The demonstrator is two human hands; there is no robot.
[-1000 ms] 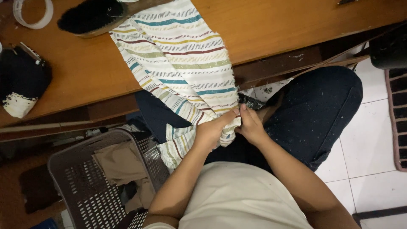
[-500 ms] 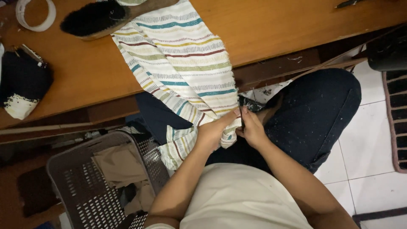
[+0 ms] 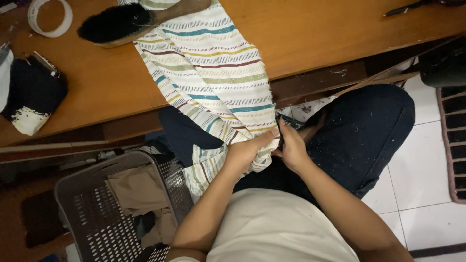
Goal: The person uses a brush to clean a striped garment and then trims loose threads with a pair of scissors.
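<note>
Head view: both hands meet at centre frame, left hand [image 3: 242, 154] and right hand [image 3: 292, 149] with fingers pinched on the striped cloth [image 3: 213, 77], which drapes off the wooden counter [image 3: 315, 34] from upper centre.

The striped cloth [image 3: 213, 82] — off-white, banded in teal, yellow, maroon and green with rows of short dark dashes — lay spread along the wooden table and hung over its front edge into the person's lap. Its lower end was bunched and creased there, gripped in both hands — the rest stayed flat, one long edge slightly frayed.
</note>
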